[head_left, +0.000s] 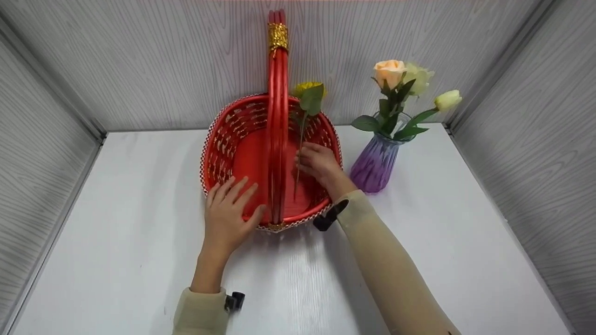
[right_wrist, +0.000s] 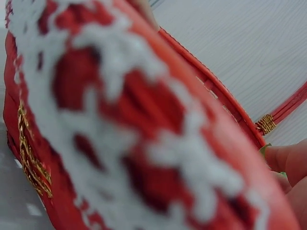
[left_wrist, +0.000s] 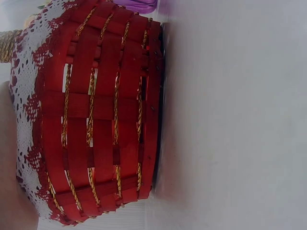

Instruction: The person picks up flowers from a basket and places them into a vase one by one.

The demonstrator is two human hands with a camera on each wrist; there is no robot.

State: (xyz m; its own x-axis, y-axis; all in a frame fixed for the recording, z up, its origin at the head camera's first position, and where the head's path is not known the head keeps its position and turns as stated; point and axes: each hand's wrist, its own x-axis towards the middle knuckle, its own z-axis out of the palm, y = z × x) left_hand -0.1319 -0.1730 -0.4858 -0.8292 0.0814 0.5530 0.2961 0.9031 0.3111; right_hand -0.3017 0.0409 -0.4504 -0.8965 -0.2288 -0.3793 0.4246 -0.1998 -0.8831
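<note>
A red woven basket (head_left: 251, 153) with a tall arched handle (head_left: 278, 74) stands on the white table. Inside its right half, my right hand (head_left: 319, 165) pinches the thin green stem of a yellow flower (head_left: 309, 87). The bloom is up near the basket's back rim, its leaf below it, and the stem's lower end points down toward the basket floor. My left hand (head_left: 228, 211) rests on the front left rim, fingers spread over the inside. White lace trim (left_wrist: 31, 110) runs round the rim. In the right wrist view the rim hides most of the right hand.
Right of the basket stands a blue-to-purple glass vase (head_left: 375, 163). It holds a peach rose (head_left: 390, 72), a pale bloom behind it and a cream tulip (head_left: 448, 100). Grey wood-grain panels (head_left: 163, 60) close off the back and both sides of the table.
</note>
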